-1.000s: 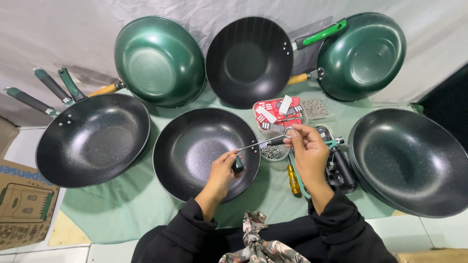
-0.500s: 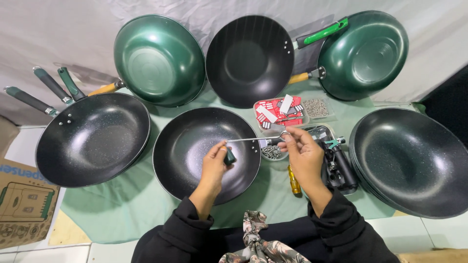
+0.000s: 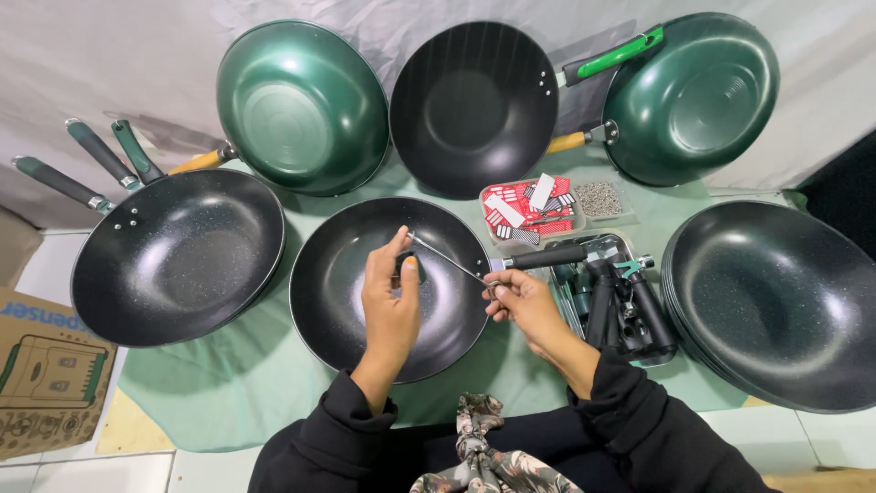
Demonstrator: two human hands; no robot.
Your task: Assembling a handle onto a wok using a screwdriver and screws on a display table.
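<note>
A small dark part (image 3: 408, 267) is pinched in the left hand (image 3: 391, 306) above a black wok (image 3: 351, 274). A screwdriver (image 3: 497, 263) is gripped at its shaft by the closed right hand (image 3: 522, 299), tip touching the part (handle pointing away to the right). Judged best: tip kept seated squarely, part held steady.

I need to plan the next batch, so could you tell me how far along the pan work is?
Done: the left black pan and green pans already carry handles. In hand: over the handleless centre pan, the left hand pinches a small dark part and the right hand a thin tool. Left: the bare right stack.
</note>
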